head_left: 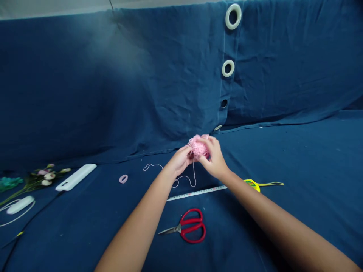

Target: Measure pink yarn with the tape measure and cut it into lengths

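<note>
A fluffy bundle of pink yarn [199, 146] is held up between both hands near the foot of the blue backdrop. My left hand [182, 160] grips it from the left and below, with most fingertips hidden behind it. Curled over its right side is my right hand [213, 155], thumb below and fingers on top. A loose strand of yarn [194, 177] hangs from the bundle and trails on the cloth to the left. Below the hands lies an extended tape measure [252, 184], its blade [195, 193] running left under my forearms. Red-handled scissors [181, 227] rest nearer me.
On the left lie a small pink ring [123, 179], a white power strip [76, 177] with a black cable, a white device [20, 205] with a cord, and artificial flowers [47, 175]. A blue curtain [170, 75] with eyelets rises behind the blue cloth [306, 162].
</note>
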`<act>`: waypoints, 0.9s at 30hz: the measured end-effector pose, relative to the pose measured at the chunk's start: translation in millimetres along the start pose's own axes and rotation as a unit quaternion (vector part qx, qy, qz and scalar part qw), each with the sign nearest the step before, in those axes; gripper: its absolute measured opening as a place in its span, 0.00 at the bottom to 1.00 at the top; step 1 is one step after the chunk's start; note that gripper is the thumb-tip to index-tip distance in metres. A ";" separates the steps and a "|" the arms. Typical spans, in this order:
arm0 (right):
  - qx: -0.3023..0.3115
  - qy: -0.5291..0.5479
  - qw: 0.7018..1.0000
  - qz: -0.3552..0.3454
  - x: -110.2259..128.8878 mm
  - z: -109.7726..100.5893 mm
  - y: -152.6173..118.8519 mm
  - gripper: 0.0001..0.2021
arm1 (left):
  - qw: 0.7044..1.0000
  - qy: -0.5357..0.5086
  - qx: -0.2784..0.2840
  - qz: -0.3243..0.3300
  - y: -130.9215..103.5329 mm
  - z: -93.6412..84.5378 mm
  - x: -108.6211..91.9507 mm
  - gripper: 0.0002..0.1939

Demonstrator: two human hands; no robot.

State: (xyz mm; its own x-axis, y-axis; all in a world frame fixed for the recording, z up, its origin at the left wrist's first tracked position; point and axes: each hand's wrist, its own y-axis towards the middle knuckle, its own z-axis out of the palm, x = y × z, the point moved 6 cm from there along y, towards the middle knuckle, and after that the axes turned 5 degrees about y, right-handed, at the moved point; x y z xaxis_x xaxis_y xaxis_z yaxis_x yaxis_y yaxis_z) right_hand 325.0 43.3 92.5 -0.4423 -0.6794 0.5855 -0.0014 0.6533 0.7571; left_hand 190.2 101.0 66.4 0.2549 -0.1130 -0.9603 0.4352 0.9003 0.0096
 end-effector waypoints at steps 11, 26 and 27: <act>0.078 0.288 0.917 0.265 -32.4 39.1 -9.8 0.28 | 0.919 0.296 -0.110 0.235 -0.3 -9.7 -23.3 0.15; -0.085 -0.012 0.911 0.404 -157.7 -113.2 -6.7 0.29 | 0.848 0.524 0.030 0.073 -27.6 -40.0 7.3 0.22; -0.083 -0.045 0.906 0.413 -164.6 -127.2 -11.3 0.30 | 0.843 0.530 0.006 0.094 -34.1 -53.3 3.0 0.20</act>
State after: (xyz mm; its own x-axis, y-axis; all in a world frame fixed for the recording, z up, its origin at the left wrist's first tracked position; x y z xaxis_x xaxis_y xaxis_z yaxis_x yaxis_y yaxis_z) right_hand 511.9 105.3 24.5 -0.3020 0.0538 0.9518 0.4956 0.8617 0.1086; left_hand 130.1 92.3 48.3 -0.5919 0.4757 -0.6506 0.4837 0.8554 0.1853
